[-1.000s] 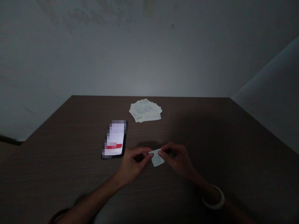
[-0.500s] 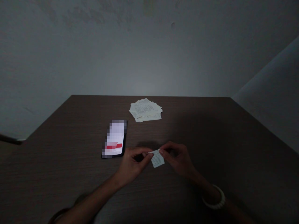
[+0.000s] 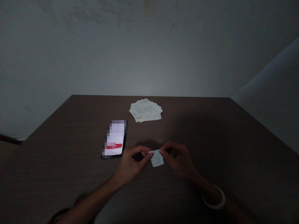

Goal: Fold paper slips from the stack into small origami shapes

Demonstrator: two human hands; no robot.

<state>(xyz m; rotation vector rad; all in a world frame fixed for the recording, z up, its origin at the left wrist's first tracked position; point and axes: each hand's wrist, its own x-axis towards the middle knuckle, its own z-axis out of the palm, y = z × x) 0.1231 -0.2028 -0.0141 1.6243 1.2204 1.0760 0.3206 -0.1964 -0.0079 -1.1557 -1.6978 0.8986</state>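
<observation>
A small white printed paper slip (image 3: 157, 159) is held just above the dark wooden table (image 3: 210, 137). My left hand (image 3: 132, 165) pinches its top left edge with thumb and forefinger. My right hand (image 3: 178, 160) pinches its top right edge the same way; a white bangle (image 3: 216, 199) sits on that wrist. Both hands meet at the slip near the table's front middle.
A phone (image 3: 115, 139) with a lit screen lies on the table left of my hands. A loose pile of similar printed slips (image 3: 146, 110) rests near the far edge. Grey walls stand behind and to the right.
Almost nothing differs: both hands keep their pinch on the slip, which has tilted very slightly.
</observation>
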